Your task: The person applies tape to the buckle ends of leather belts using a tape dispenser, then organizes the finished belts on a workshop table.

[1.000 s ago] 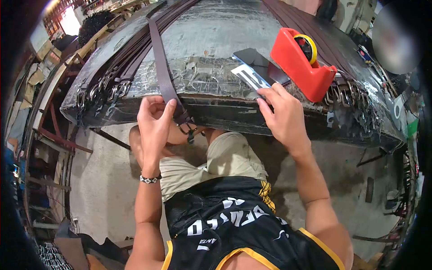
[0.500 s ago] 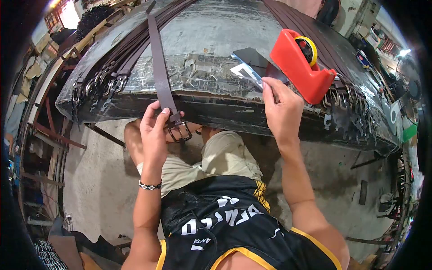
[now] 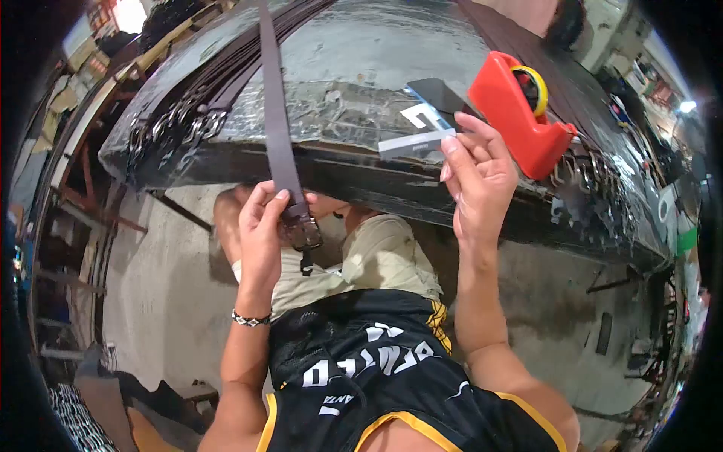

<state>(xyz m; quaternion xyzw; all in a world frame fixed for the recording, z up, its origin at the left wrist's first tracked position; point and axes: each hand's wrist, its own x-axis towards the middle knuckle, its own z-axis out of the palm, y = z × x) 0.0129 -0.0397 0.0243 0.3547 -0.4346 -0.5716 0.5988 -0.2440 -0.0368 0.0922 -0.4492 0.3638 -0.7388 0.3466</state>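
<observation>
My left hand (image 3: 263, 226) is closed around the end of a dark brown leather belt (image 3: 275, 113), the fingers (image 3: 260, 203) wrapped over the strap just above its metal buckle (image 3: 305, 235). The strap is smooth, flat and matte; it runs from my grip up over the front edge of the counter (image 3: 354, 169) and away across the top, where its far end is cut off by the upper edge of the view. The buckle hangs below the counter edge, over my lap, and its exact shape is hard to make out in the shadow there.

My right hand (image 3: 478, 177) pinches a thin, flat, pale strip (image 3: 414, 142) between thumb and fingertips, holding it level just at the counter's front edge. I cannot tell whether the strip is card, plastic or tape. Just behind it lie a white cut-out template (image 3: 419, 114) and a dark flat rectangular sheet (image 3: 444, 96), partly hidden by the strip and my fingers.

Near my right hand stands a glossy red plastic tape dispenser (image 3: 520, 113) with a yellow roll in it. The counter top is grey, scuffed and shiny with old tape scraps. More belts with metal buckles (image 3: 177, 124) lie bunched along its left side, too crowded to count, and others along the right edge (image 3: 584, 162).
</observation>
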